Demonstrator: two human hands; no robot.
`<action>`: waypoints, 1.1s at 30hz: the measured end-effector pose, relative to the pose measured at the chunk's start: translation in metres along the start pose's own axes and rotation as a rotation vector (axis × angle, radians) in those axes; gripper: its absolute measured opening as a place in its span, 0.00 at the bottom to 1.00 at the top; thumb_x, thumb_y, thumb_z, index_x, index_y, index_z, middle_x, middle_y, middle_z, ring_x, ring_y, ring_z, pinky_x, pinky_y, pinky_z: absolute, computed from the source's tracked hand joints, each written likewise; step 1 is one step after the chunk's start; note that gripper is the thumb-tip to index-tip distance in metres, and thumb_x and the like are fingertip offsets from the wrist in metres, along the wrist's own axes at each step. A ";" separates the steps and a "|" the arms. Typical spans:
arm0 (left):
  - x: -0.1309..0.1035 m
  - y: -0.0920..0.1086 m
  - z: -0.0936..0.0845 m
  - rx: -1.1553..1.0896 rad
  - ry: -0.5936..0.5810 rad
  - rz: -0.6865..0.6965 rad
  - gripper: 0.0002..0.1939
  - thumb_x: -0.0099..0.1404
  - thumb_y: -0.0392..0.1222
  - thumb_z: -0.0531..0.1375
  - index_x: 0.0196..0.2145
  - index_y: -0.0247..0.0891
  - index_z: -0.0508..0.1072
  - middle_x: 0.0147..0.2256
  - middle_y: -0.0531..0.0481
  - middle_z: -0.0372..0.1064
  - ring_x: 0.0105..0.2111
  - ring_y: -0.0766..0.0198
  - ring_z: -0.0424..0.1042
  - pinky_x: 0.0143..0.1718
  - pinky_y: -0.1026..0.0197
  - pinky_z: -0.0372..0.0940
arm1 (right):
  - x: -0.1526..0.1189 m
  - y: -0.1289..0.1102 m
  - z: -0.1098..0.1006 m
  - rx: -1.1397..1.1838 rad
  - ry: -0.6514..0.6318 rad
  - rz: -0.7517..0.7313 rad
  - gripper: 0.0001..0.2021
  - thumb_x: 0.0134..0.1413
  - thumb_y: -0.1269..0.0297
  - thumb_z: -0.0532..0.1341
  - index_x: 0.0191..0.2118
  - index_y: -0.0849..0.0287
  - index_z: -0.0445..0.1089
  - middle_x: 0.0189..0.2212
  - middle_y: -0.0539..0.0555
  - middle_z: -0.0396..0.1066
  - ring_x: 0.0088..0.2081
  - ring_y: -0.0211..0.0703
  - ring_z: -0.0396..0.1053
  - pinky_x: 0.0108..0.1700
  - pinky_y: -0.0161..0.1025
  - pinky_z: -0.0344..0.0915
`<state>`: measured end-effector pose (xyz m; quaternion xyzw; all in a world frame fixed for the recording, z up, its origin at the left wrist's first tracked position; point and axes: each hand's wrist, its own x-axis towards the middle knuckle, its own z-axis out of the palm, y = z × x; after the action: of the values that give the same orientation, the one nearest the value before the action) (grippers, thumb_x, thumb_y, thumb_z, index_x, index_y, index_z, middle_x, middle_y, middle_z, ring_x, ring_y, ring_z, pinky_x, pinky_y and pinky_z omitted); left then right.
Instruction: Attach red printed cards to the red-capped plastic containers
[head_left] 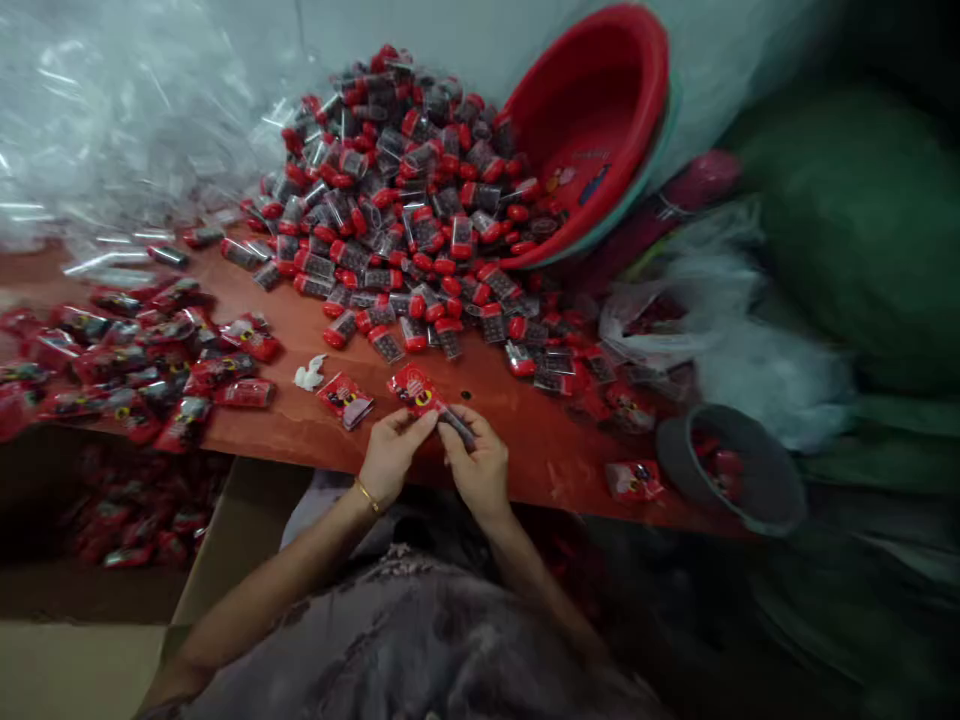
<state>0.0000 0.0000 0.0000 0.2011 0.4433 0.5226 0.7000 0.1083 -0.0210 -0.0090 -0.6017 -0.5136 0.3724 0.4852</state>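
The person's grey patterned garment [420, 630] lies nearest the camera, at the bottom centre. At the far left, an open cardboard box [90, 665] sits below the bench [555, 455] and contains red packets [135, 540]. Above it, a pile of filled red packets [142, 360] occupies the left end of the bench; a heap of clear plastic [150, 120] lies behind this pile. To the right are a crumpled white scrap [310, 373] and a flat printed packet [345, 398], placed just beside each other. The left hand [394, 455], with a gold bracelet [367, 495] at the wrist, pinches the lower edge of a red printed wrapper [415, 388] between thumb and fingers. The right hand [478, 462] grips a dark cylindrical container [459, 428] against the wrapper's lower end, above the bench's front edge; whether the container is inside the wrapper cannot be determined. Behind the hands rises a large pile of red-capped transparent containers [405, 220]. To its right, a red basin [600, 110] stands tilted on its side. Further right are a second printed packet [634, 480], a grey bucket [675, 450] holding red items, and a translucent plastic bag [772, 380].
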 end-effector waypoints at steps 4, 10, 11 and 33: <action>0.004 0.001 0.001 0.001 0.005 0.034 0.18 0.43 0.48 0.70 0.28 0.31 0.76 0.27 0.49 0.74 0.27 0.67 0.70 0.34 0.63 0.65 | 0.000 -0.003 0.006 0.082 -0.067 0.047 0.12 0.49 0.60 0.61 0.40 0.59 0.70 0.30 0.51 0.74 0.19 0.32 0.64 0.22 0.32 0.63; 0.006 0.015 0.001 -0.004 -0.042 0.006 0.19 0.45 0.49 0.70 0.30 0.30 0.77 0.26 0.48 0.73 0.25 0.68 0.68 0.24 0.67 0.63 | 0.000 -0.003 0.001 0.264 -0.165 0.091 0.12 0.52 0.58 0.60 0.40 0.58 0.67 0.24 0.49 0.74 0.22 0.35 0.70 0.28 0.34 0.67; 0.005 0.015 0.001 -0.012 -0.041 0.013 0.19 0.44 0.49 0.70 0.29 0.30 0.77 0.26 0.47 0.73 0.25 0.68 0.69 0.25 0.67 0.64 | 0.000 -0.002 -0.001 0.250 -0.172 0.094 0.11 0.52 0.58 0.60 0.38 0.59 0.68 0.21 0.47 0.72 0.21 0.36 0.70 0.28 0.33 0.67; 0.001 0.012 -0.025 -0.086 -0.141 -0.138 0.18 0.50 0.53 0.66 0.24 0.34 0.72 0.24 0.51 0.72 0.27 0.68 0.70 0.33 0.65 0.64 | 0.027 0.010 0.022 -0.003 -0.121 -0.156 0.17 0.44 0.50 0.65 0.21 0.57 0.63 0.16 0.45 0.65 0.18 0.34 0.62 0.22 0.32 0.62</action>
<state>-0.0269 0.0012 -0.0046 0.1763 0.3829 0.4762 0.7717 0.0950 0.0099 -0.0224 -0.5373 -0.5877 0.3683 0.4799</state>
